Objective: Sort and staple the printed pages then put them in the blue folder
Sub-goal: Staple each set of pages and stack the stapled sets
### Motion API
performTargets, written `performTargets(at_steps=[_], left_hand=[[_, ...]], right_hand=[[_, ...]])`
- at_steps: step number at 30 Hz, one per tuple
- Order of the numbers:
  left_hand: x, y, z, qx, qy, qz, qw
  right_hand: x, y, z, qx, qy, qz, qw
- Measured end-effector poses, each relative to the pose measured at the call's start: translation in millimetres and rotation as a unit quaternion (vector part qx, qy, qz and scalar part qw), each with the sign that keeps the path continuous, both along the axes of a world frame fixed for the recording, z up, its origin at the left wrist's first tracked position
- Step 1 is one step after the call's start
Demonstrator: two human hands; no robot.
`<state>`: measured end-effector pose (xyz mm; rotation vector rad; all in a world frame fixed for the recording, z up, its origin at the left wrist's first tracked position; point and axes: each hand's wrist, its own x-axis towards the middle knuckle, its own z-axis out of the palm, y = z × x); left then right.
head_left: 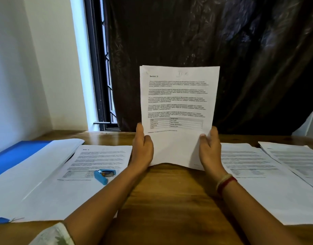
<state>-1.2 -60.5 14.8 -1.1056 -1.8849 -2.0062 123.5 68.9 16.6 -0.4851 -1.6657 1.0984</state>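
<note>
A stack of printed pages (pixel 178 103) stands upright on the wooden table (pixel 169 200), its bottom edge resting on the wood. My left hand (pixel 143 147) grips the stack's lower left side and my right hand (pixel 209 147) grips its lower right side. The top page reads "Section 10" with a table near its foot. A blue stapler (pixel 104 175) lies on another printed page (pixel 99 161) to the left. The blue folder (pixel 16 154) lies open at the far left, with a white sheet (pixel 37 174) covering part of it.
Two more piles of printed pages (pixel 254 170) (pixel 293 158) lie on the right of the table. A dark plastic sheet (pixel 214 41) hangs behind the table, beside a barred window (pixel 102 76). A white wall (pixel 28 68) stands on the left.
</note>
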Motion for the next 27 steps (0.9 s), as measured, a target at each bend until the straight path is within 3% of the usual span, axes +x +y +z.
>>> performTargets(at_steps=[8, 27], left_hand=[[-6, 5, -13, -0.029, -0.079, -0.016, 0.996], [-2, 4, -16, -0.077, -0.057, -0.028, 0.995]], right_hand=[[-3, 5, -10, -0.036, -0.042, 0.002, 0.998], [-2, 0, -11, -0.027, -0.057, -0.017, 0.998]])
